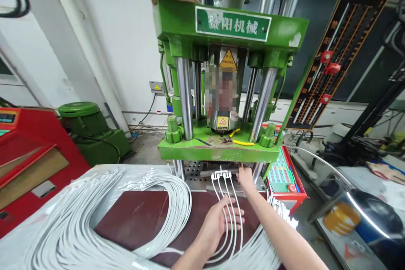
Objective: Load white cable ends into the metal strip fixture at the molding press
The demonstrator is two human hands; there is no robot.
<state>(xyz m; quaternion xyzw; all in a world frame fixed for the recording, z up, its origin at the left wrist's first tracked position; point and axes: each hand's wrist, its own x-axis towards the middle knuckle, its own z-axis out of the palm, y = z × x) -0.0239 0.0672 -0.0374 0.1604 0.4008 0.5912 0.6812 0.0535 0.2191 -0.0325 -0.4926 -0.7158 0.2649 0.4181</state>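
Several white cables [234, 223] run up the middle of the view to a white moulded branched piece [221, 174] in front of the press opening. My left hand [218, 221] is closed round these cables below the piece, thumb on the near side and fingers behind. My right hand [246, 177] reaches to the right edge of the opening, under the green plate [218, 152]; its fingers are partly hidden there, and what they touch is unclear. The green press [230, 25] stands straight ahead.
Bundles of white cables [180, 202] lie on the table and brown boards [133, 219]. Yellow-handled pliers [242, 142] rest on the press plate. A red control box [294, 198] stands right of the press. Red [31, 156] and green [91, 130] machines are at the left.
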